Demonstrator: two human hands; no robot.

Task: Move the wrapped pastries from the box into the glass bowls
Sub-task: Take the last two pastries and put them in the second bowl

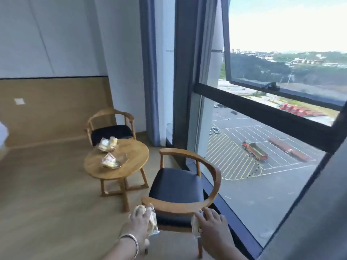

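Gripping wrapped pastries (each hand)

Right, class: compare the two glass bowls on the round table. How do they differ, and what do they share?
The far bowl sits at the table's edge beside the far chair; the near bowl sits closer to the middle. The far bowl looks heaped with wrapped pastries; the near bowl's pile sits to one side, leaving bare glass. Both are clear, shallow and already hold pastries.
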